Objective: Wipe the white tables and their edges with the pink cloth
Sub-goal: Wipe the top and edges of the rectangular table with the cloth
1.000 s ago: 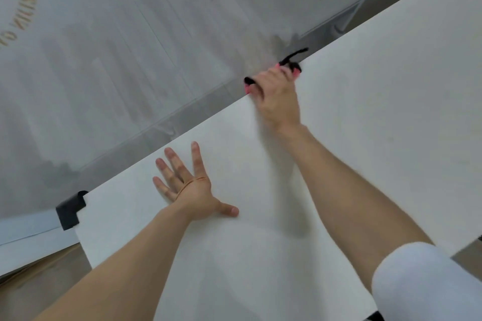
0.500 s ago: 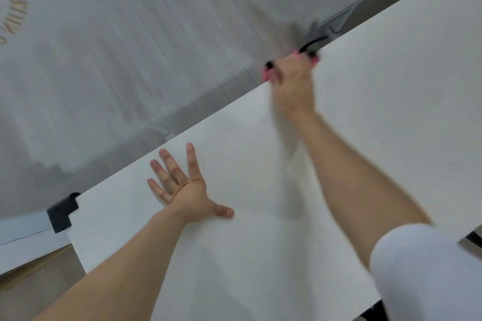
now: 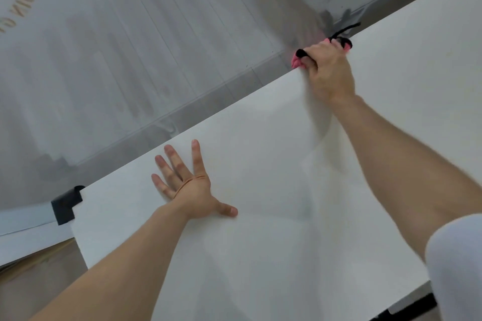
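A white table (image 3: 260, 151) fills the lower right of the head view, its far edge running diagonally from lower left to upper right. My right hand (image 3: 330, 70) is curled over that far edge, gripping the pink cloth (image 3: 297, 61), which has black trim and mostly hides under my fingers. My left hand (image 3: 187, 185) lies flat on the tabletop near the left corner, fingers spread, holding nothing. A thin band crosses its back.
A black corner piece (image 3: 66, 203) sits at the table's left corner. Beyond the far edge stands a frosted glass wall (image 3: 130, 47) with a grey floor strip below. A second white surface (image 3: 26, 232) adjoins at lower left.
My right hand has slid the pink cloth along the far edge, up and to the right. My left hand has stayed planted on the table.
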The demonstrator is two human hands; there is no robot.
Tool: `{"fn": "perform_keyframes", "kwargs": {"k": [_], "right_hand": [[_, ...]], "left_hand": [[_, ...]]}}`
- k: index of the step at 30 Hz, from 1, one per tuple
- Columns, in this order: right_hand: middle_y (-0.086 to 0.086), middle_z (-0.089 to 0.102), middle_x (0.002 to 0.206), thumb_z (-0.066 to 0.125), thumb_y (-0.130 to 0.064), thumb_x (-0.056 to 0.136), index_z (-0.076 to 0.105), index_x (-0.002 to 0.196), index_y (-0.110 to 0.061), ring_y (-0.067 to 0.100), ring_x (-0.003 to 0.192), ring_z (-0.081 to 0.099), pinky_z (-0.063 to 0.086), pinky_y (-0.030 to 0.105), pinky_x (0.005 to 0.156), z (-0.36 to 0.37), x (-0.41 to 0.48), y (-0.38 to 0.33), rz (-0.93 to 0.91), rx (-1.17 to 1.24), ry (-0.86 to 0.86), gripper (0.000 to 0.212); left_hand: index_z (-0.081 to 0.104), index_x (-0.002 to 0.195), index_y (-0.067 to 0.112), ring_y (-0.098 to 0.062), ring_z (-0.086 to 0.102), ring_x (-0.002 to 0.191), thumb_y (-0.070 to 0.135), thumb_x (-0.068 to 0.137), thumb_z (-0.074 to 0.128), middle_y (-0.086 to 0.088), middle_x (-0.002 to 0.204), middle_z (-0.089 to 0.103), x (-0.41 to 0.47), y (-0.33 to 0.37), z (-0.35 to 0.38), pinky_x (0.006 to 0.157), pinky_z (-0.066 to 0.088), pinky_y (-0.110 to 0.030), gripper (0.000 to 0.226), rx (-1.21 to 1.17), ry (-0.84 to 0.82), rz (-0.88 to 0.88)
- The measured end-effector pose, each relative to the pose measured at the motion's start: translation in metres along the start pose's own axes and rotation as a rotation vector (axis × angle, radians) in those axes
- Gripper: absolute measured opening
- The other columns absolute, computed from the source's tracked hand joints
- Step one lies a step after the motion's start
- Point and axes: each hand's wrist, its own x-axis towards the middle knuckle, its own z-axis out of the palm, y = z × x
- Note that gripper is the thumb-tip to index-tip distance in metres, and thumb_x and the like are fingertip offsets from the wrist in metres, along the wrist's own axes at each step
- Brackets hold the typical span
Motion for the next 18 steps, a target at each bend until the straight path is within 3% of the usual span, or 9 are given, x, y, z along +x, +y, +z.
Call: {"fn": "perform_keyframes", "kwargs": {"k": [2, 5, 8, 10, 12, 15, 18], "right_hand": [[0.001, 0.071, 0.097, 0.054, -0.034, 0.109, 0.075, 0.100, -0.020, 0.031, 0.101, 0.059, 0.037, 0.048, 0.116, 0.018, -0.012, -0.035, 0.065, 0.051, 0.039, 0.027], [-0.001, 0.072, 0.095, 0.058, -0.031, 0.108, 0.076, 0.102, -0.018, 0.026, 0.097, 0.059, 0.041, 0.049, 0.112, 0.047, -0.040, -0.102, -0.072, 0.152, 0.043, 0.024], [-0.004, 0.074, 0.096, 0.060, -0.029, 0.107, 0.077, 0.102, -0.017, 0.023, 0.097, 0.062, 0.041, 0.046, 0.112, 0.065, -0.058, -0.156, -0.081, 0.203, 0.032, 0.021], [-0.004, 0.075, 0.096, 0.059, -0.031, 0.107, 0.078, 0.102, -0.018, 0.023, 0.097, 0.063, 0.041, 0.046, 0.112, 0.074, -0.070, -0.186, -0.095, 0.205, 0.006, 0.023], [-0.005, 0.076, 0.096, 0.060, -0.031, 0.107, 0.078, 0.102, -0.019, 0.023, 0.096, 0.064, 0.043, 0.045, 0.108, 0.084, -0.081, -0.221, -0.148, 0.211, -0.009, 0.023], [-0.001, 0.077, 0.091, 0.064, -0.029, 0.105, 0.079, 0.101, -0.016, 0.025, 0.089, 0.067, 0.047, 0.043, 0.096, 0.113, -0.105, -0.298, -0.235, 0.225, -0.069, 0.020], [0.004, 0.077, 0.086, 0.066, -0.027, 0.102, 0.080, 0.101, -0.017, 0.031, 0.082, 0.069, 0.049, 0.043, 0.085, 0.144, -0.131, -0.395, -0.311, 0.215, -0.191, 0.018]], "left_hand": [[-0.063, 0.134, 0.041, -0.046, -0.064, 0.131, 0.079, 0.037, 0.098, -0.018, 0.133, -0.075, 0.002, -0.001, 0.002, 0.119, -0.025, -0.072, 0.192, 0.006, 0.014, 0.004], [-0.063, 0.134, 0.039, -0.046, -0.064, 0.131, 0.079, 0.038, 0.098, -0.019, 0.134, -0.074, 0.005, 0.000, 0.004, 0.118, -0.026, -0.073, 0.192, 0.015, 0.048, 0.012], [-0.058, 0.141, 0.043, -0.043, -0.065, 0.133, 0.075, 0.041, 0.099, -0.017, 0.139, -0.072, 0.005, -0.004, 0.012, 0.116, -0.031, -0.068, 0.189, -0.029, 0.116, 0.082], [-0.040, 0.156, 0.048, -0.033, -0.059, 0.143, 0.074, 0.050, 0.096, -0.008, 0.154, -0.063, 0.002, -0.022, 0.022, 0.121, -0.031, -0.059, 0.175, -0.080, 0.244, 0.183], [-0.007, 0.171, 0.044, -0.022, -0.037, 0.159, 0.070, 0.070, 0.089, -0.001, 0.173, -0.038, -0.005, -0.057, 0.033, 0.132, -0.017, -0.049, 0.142, -0.083, 0.404, 0.298], [0.029, 0.169, 0.030, -0.020, -0.002, 0.168, 0.048, 0.092, 0.082, 0.000, 0.182, 0.001, -0.030, -0.133, 0.055, 0.135, 0.010, -0.046, 0.095, -0.116, 0.529, 0.309], [0.048, 0.160, 0.021, -0.024, 0.021, 0.165, 0.032, 0.094, 0.080, -0.004, 0.178, 0.022, -0.063, -0.195, 0.074, 0.132, 0.025, -0.046, 0.075, -0.128, 0.574, 0.253]]}}
